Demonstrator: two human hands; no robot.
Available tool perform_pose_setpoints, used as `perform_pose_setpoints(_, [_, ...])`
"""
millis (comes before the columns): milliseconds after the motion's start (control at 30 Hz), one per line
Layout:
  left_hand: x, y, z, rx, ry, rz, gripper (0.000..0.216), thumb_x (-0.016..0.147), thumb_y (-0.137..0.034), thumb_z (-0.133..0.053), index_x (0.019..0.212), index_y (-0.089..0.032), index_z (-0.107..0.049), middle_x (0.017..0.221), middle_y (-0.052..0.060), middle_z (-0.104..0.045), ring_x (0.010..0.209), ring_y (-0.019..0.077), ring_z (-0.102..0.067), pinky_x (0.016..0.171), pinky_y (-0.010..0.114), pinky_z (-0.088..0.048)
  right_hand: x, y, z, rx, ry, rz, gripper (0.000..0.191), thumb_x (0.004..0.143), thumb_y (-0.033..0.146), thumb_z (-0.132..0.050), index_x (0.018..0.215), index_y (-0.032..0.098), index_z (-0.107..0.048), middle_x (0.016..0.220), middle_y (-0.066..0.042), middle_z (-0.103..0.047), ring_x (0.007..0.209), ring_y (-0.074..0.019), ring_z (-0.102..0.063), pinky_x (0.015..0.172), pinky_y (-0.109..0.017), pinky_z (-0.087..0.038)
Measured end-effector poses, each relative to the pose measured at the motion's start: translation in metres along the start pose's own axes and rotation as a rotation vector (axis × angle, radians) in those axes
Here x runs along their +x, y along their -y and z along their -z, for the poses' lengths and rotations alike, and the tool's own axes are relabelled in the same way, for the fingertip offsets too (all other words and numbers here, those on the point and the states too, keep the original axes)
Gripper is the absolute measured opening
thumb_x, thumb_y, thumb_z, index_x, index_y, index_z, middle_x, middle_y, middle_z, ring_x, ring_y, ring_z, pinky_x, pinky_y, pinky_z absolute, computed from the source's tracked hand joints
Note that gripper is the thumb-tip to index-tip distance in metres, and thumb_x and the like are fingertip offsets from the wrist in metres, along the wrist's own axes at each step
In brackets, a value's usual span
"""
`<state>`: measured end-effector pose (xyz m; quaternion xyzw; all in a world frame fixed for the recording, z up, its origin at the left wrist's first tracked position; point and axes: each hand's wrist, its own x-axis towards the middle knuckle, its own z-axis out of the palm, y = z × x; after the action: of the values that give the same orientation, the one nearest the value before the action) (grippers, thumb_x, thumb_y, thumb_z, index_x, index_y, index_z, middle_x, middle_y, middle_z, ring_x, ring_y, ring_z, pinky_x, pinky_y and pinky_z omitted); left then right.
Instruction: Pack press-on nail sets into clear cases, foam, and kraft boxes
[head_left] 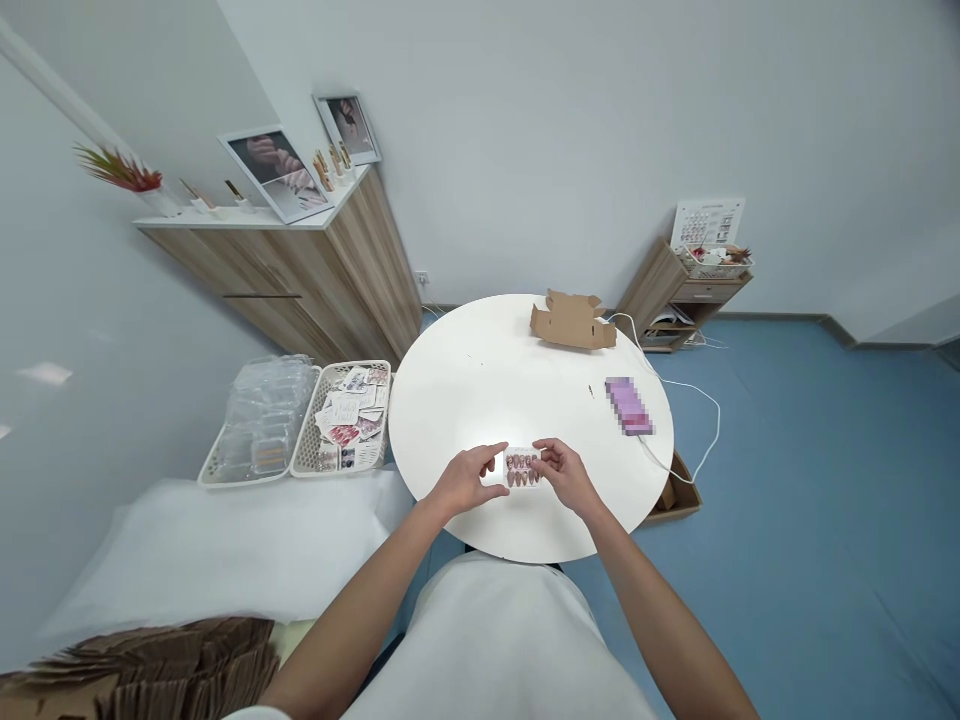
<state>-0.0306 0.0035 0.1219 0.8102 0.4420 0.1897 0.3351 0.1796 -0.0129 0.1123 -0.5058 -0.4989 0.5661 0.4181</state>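
Observation:
A small white card of press-on nails [523,468] is held over the round table's near half, with two rows of pinkish-brown nails facing up. My left hand [465,482] grips its left side, index finger at the upper corner and thumb at the lower one. On the right side, the fingers of my right hand [568,474] are curled around the card's edge. Whether the card touches the table I cannot tell.
On the white table [450,390] lie an unfolded cardboard box [574,322] and a pixelated purple device [630,406] with a white cable. To the left, one basket holds nail cards [345,410], another clear plastic packs [266,420]. An open carton [684,500] sits below right.

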Motion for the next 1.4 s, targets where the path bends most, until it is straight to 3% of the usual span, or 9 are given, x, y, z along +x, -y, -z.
perform_pose_setpoints(100, [-0.003, 0.007, 0.002, 0.015, -0.009, -0.039, 0.065, 0.062, -0.038, -0.065, 0.121, -0.025, -0.042, 0.077, -0.002, -0.052, 0.063, 0.0109, -0.045, 0.063, 0.025, -0.04, -0.005, 0.002, -0.005, -0.033, -0.003, 0.002, 0.038, 0.069, 0.035, -0.058, 0.104, 0.021, -0.052, 0.08, -0.002, -0.051, 0.065, -0.0116, -0.053, 0.063, -0.029, -0.046])
perform_pose_setpoints(233, [-0.007, 0.016, 0.003, 0.001, -0.006, -0.046, 0.063, 0.065, -0.038, -0.062, 0.123, -0.025, -0.039, 0.076, -0.002, -0.051, 0.063, 0.0107, -0.045, 0.063, 0.024, -0.04, -0.018, -0.002, -0.01, -0.124, 0.07, -0.016, 0.065, 0.066, 0.029, -0.062, 0.125, 0.03, -0.035, 0.102, -0.004, -0.046, 0.063, -0.0077, -0.052, 0.066, -0.03, -0.047])
perform_pose_setpoints(567, [-0.014, 0.031, -0.006, -0.156, 0.028, -0.013, 0.066, 0.069, -0.032, -0.059, 0.129, -0.027, -0.031, 0.079, -0.002, -0.053, 0.061, 0.0092, -0.045, 0.063, 0.025, -0.042, -0.019, -0.023, -0.022, -0.313, 0.023, 0.013, 0.065, 0.067, 0.025, -0.059, 0.126, 0.029, -0.034, 0.085, 0.0, -0.051, 0.07, -0.0114, -0.051, 0.074, -0.032, -0.046])
perform_pose_setpoints(733, [-0.016, 0.044, -0.023, -0.275, -0.032, 0.098, 0.057, 0.07, -0.026, -0.057, 0.124, -0.026, -0.038, 0.09, 0.001, -0.055, 0.066, 0.0095, -0.051, 0.068, 0.027, -0.045, 0.002, -0.04, -0.029, -0.299, 0.039, 0.026, 0.063, 0.067, 0.025, -0.06, 0.125, 0.029, -0.035, 0.083, 0.001, -0.049, 0.069, -0.0114, -0.05, 0.074, -0.032, -0.045])
perform_pose_setpoints(900, [-0.023, 0.067, -0.04, -0.289, -0.168, 0.391, 0.059, 0.066, -0.027, -0.06, 0.121, -0.021, -0.041, 0.095, 0.005, -0.051, 0.074, 0.0127, -0.051, 0.066, 0.028, -0.046, 0.021, -0.063, -0.046, -0.264, 0.108, -0.016, 0.063, 0.066, 0.023, -0.06, 0.123, 0.029, -0.035, 0.082, 0.002, -0.048, 0.068, -0.0108, -0.049, 0.072, -0.03, -0.044])
perform_pose_setpoints(1033, [-0.031, 0.084, -0.046, -0.294, -0.074, 0.466, 0.049, 0.068, -0.021, -0.054, 0.117, -0.022, -0.046, 0.088, 0.002, -0.05, 0.073, 0.0125, -0.05, 0.069, 0.026, -0.044, 0.033, -0.084, -0.063, -0.308, 0.13, -0.071, 0.064, 0.064, 0.02, -0.06, 0.123, 0.028, -0.035, 0.079, 0.002, -0.047, 0.067, -0.011, -0.047, 0.071, -0.03, -0.043])
perform_pose_setpoints(1133, [-0.035, 0.094, -0.05, -0.189, -0.032, 0.51, 0.053, 0.067, -0.016, -0.051, 0.119, -0.018, -0.042, 0.086, 0.003, -0.048, 0.076, 0.0141, -0.05, 0.073, 0.027, -0.043, 0.04, -0.099, -0.074, -0.397, 0.133, -0.081, 0.065, 0.063, 0.018, -0.061, 0.123, 0.025, -0.036, 0.081, 0.001, -0.048, 0.068, -0.0122, -0.046, 0.07, -0.03, -0.043])
perform_pose_setpoints(1400, [-0.038, 0.109, -0.066, 0.022, 0.074, 0.563, 0.069, 0.065, -0.013, -0.047, 0.13, -0.01, -0.023, 0.104, 0.01, -0.041, 0.103, 0.0219, -0.042, 0.088, 0.03, -0.034, 0.052, -0.116, -0.091, -0.678, 0.172, -0.126, 0.065, 0.065, 0.017, -0.059, 0.125, 0.022, -0.034, 0.098, -0.006, -0.048, 0.087, -0.0187, -0.049, 0.077, -0.032, -0.04])
